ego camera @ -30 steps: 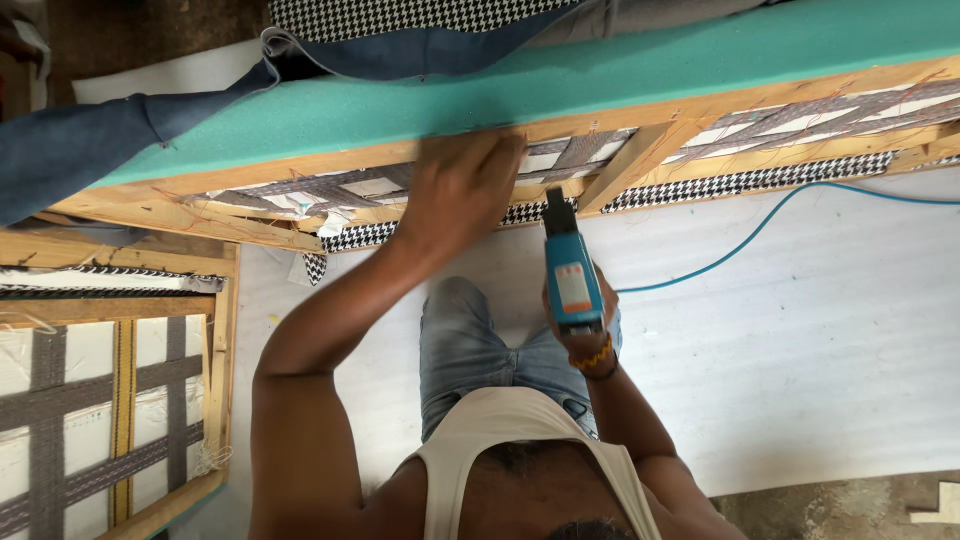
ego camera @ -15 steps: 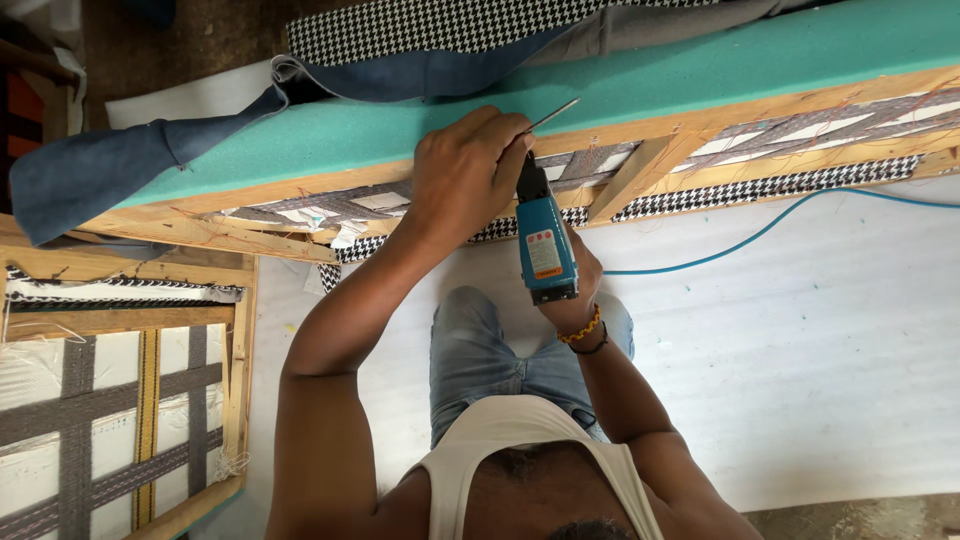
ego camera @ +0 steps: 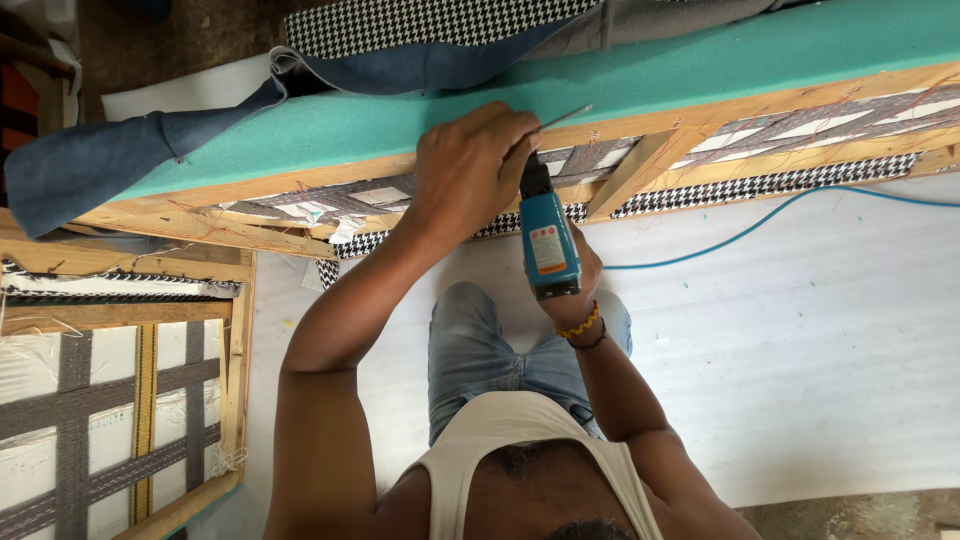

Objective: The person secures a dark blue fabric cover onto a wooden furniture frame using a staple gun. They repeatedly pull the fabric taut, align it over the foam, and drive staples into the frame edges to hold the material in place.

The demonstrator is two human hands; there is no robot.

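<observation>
Gripping the teal drill, right hand was clamped on its handle | drill had risen since a second earlier, long bit now angled at the wooden frame rail under green foam | left hand closed over the chuck, steadying it | drilling looked about to start

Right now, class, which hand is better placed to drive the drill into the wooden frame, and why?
The right hand: it already holds the blue drill, whose bit points at the wooden frame. The left hand rests on the frame's edge beside the bit, steadying.
</observation>
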